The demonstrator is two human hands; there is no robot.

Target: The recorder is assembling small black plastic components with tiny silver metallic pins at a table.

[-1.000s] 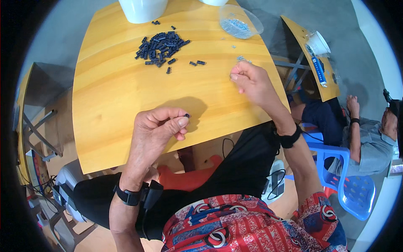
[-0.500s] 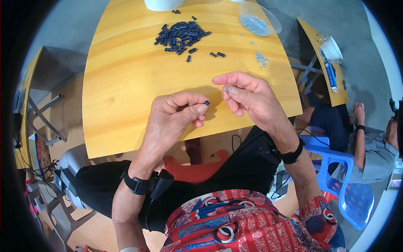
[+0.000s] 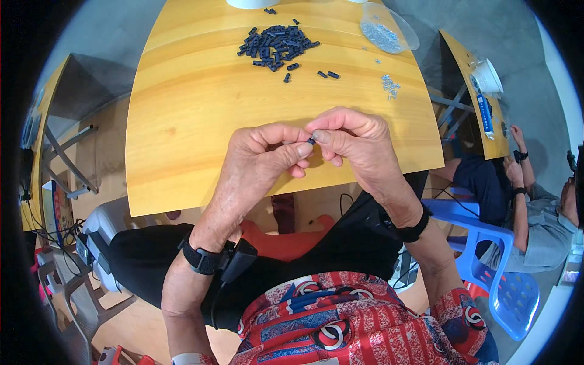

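Left hand [image 3: 261, 152] pinches a mostly covered black piece [image 3: 311, 140]; whether the right hand [image 3: 364, 145] grips anything there, I cannot tell.

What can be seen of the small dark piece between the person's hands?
The small dark piece looks nearly black and plastic. Only a short end shows; the rest is hidden, so full shape and tilt cannot be told. The left hand pinches it above the yellow table; the right hand is at its exposed end, contact unclear.
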